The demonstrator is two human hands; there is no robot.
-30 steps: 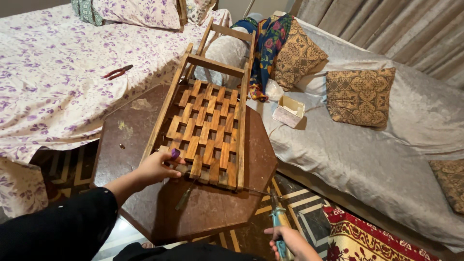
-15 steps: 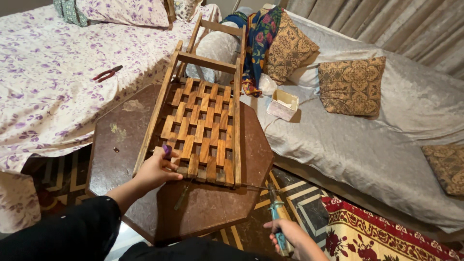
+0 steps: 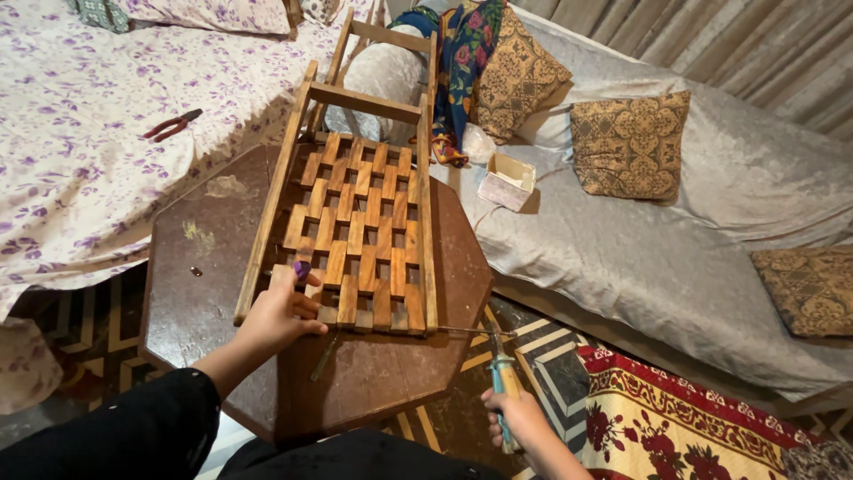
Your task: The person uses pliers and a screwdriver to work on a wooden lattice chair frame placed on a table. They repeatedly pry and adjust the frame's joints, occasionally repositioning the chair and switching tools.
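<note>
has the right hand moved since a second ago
Yes. The right hand, holding a tool, has come up and in toward the table edge; earlier it sat lower by the rug.
</note>
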